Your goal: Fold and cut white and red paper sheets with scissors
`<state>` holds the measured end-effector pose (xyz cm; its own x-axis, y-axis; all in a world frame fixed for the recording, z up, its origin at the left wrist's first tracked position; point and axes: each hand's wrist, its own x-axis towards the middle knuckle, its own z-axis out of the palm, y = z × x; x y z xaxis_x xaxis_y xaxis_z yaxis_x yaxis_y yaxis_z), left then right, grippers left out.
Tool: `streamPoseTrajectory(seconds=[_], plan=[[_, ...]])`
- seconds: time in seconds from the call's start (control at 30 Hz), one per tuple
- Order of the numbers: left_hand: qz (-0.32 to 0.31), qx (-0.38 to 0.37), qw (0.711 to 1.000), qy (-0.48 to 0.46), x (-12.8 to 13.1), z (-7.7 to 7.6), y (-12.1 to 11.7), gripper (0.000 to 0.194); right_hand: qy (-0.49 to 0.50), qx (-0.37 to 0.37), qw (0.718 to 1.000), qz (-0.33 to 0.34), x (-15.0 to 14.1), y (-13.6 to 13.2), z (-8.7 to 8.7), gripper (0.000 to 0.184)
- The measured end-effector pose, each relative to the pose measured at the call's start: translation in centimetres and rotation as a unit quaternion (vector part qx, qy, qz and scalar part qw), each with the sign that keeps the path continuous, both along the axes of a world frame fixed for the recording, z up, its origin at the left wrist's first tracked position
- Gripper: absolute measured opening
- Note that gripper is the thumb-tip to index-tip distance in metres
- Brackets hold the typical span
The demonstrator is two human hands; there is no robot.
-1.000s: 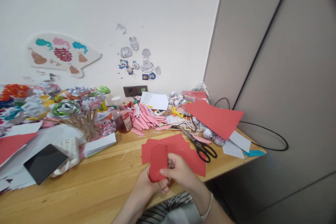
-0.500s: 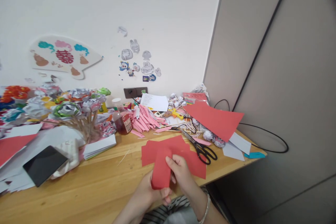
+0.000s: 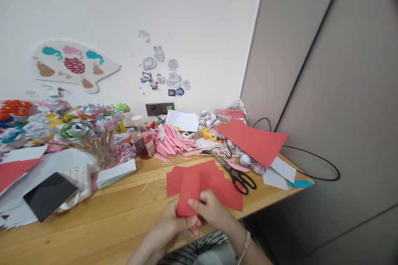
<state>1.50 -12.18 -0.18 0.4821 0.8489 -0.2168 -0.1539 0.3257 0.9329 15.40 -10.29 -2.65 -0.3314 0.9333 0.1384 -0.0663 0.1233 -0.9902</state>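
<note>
A folded piece of red paper [image 3: 189,192] is held upright over the near edge of the table. My left hand [image 3: 174,217] is closed around its lower left side, thumb across the bottom. From the right, my right hand [image 3: 209,207] grips the same paper, its thumb pressed on the front face; the fingers behind are partly hidden. Flat red paper sheets [image 3: 228,192] lie on the table just behind the hands. Black-handled scissors [image 3: 241,180] rest across the right part of those sheets.
At the left are paper flowers [image 3: 77,127], a black tablet-like slab [image 3: 50,194] and a stack of white paper [image 3: 116,174]. A bottle of dark liquid [image 3: 143,143], pink paper strips [image 3: 171,140] and a yellow glue gun [image 3: 209,134] lie along the back. A large red sheet [image 3: 255,138] sits at right.
My right thumb moved up along the red paper, then back down its front. The paper shifted slightly right and toward me, then back left. Both hands keep hold of it.
</note>
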Motion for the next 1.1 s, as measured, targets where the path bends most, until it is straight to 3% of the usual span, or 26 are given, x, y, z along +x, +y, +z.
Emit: streamPoseTrajectory(seconds=[0.07, 0.13, 0.2, 0.3, 0.37, 0.6, 0.67, 0.77, 0.87, 1.0, 1.1], plan=[[0.001, 0.015, 1.000, -0.009, -0.1, 0.1, 0.2, 0.033, -0.005, -0.016, 0.997, 0.079, -0.1, -0.8, 0.0, 0.046], [-0.013, 0.029, 0.999, -0.009, -0.2, 0.1, 0.1, 0.032, 0.023, -0.035, 0.996, 0.082, -0.5, -1.3, -0.3, 0.050], [-0.041, 0.026, 0.999, 0.005, -0.2, 0.2, -0.1, 0.036, 0.058, -0.068, 0.996, 0.026, -1.0, -1.5, -0.8, 0.050], [-0.079, 0.007, 0.996, 0.045, -0.2, 0.5, -0.7, 0.046, 0.091, -0.106, 0.981, -0.133, -1.4, -1.3, -1.7, 0.046], [-0.082, 0.009, 0.995, 0.061, -0.2, 0.7, -1.0, 0.048, 0.088, -0.104, 0.970, -0.201, -1.2, -1.0, -2.1, 0.044], [-0.092, -0.007, 0.994, 0.059, 0.1, 1.1, -1.4, 0.049, 0.111, -0.079, 0.967, -0.217, 0.5, -0.3, -2.0, 0.043], [-0.042, -0.008, 0.998, 0.039, 0.4, 0.7, -1.1, 0.048, 0.150, -0.067, 0.961, -0.221, 0.6, 0.0, -1.9, 0.042], [0.121, -0.020, 0.992, -0.007, 0.6, 0.0, -0.3, 0.043, 0.197, -0.062, 0.944, -0.256, 0.7, 0.3, -1.7, 0.041], [0.256, -0.030, 0.966, -0.036, 0.1, -0.3, 0.9, 0.042, 0.146, -0.056, 0.956, -0.247, 0.8, -0.1, -1.3, 0.041], [0.315, 0.030, 0.947, -0.057, -1.6, 0.2, 2.6, 0.045, 0.021, -0.017, 0.992, -0.121, 0.5, -1.7, 0.0, 0.040], [0.336, 0.036, 0.937, -0.085, -2.0, 0.8, 3.3, 0.049, -0.037, 0.080, 0.990, -0.114, -0.3, -2.4, 1.3, 0.032]])
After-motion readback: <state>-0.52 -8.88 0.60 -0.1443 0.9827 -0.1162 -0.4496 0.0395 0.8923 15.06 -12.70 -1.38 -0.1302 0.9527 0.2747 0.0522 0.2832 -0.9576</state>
